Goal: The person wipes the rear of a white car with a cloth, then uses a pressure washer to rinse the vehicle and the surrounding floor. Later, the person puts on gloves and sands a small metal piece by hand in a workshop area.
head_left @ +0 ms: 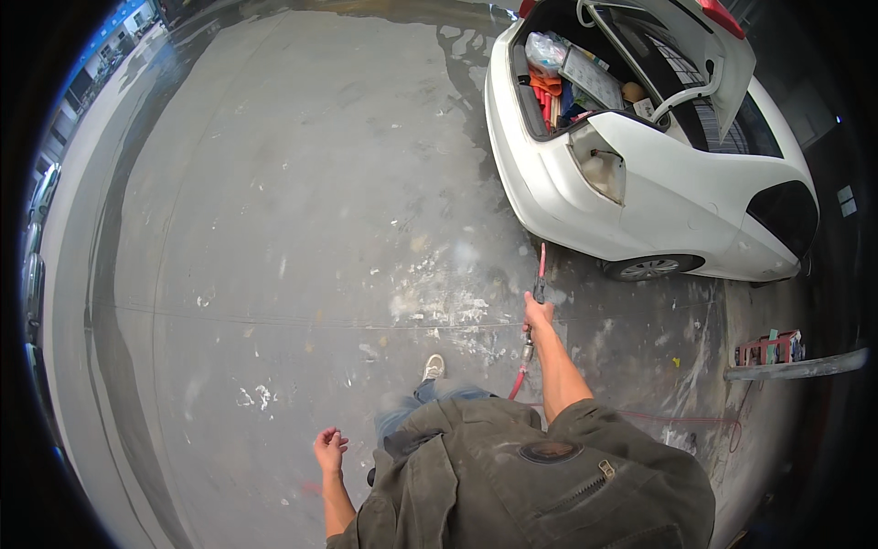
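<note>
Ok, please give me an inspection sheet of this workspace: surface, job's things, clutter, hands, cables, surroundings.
Surface: grey concrete floor, paint-spattered, wet streaks near the car.
Job's things: air blow gun with red nozzle, aimed toward the white car.
Clutter: open trunk filled with bags, a board and orange items.
Hands: right hand grips the blow gun; left hand empty, fingers loosely curled.
Cables: red hose runs from the gun across the floor to the right.
Surroundings: red tool rack at right; parked vehicles at the far left edge.

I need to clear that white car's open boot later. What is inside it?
The white car's open boot holds a clear plastic bag, a flat grey board and orange items. Anything beneath them is covered.
</note>
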Motion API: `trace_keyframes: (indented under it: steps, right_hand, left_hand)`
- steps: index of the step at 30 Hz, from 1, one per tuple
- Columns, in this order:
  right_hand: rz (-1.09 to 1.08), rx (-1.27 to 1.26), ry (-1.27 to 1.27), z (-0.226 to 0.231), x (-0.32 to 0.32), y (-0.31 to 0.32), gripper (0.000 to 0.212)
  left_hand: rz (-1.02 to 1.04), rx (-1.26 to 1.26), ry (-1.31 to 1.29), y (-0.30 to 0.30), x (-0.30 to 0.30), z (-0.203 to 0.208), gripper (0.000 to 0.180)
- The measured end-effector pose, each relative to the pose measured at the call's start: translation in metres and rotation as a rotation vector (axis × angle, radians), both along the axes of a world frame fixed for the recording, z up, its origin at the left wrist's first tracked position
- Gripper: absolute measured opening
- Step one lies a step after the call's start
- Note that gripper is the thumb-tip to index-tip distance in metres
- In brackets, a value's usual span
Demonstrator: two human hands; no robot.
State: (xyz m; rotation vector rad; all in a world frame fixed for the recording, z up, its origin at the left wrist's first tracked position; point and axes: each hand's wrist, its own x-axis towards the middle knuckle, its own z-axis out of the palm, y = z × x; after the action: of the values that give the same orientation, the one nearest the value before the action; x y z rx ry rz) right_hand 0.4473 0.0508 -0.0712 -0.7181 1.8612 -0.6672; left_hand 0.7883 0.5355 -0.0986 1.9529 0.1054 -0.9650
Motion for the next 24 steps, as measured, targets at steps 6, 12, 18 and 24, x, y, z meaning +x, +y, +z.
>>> trace_keyframes:
  steps: [6, 12, 18, 24]
  right_hand:
    - [-0.124, 0.04, -0.09, 0.006, -0.002, 0.001, 0.036]
    - [-0.228, 0.088, -0.068, 0.005, -0.001, 0.025, 0.034]
    - [-0.28, 0.079, -0.031, 0.01, 0.051, 0.036, 0.037]
    - [-0.296, 0.033, 0.063, 0.019, 0.096, 0.05, 0.042]
  left_hand:
    - [-0.194, 0.07, 0.102, -0.045, 0.04, -0.011, 0.021]
    - [-0.447, 0.201, 0.118, -0.087, 0.104, -0.017, 0.023]
    - [-0.561, 0.129, 0.034, -0.159, 0.199, 0.001, 0.023]
    - [-0.655, 0.08, -0.032, -0.214, 0.271, 0.005, 0.023]
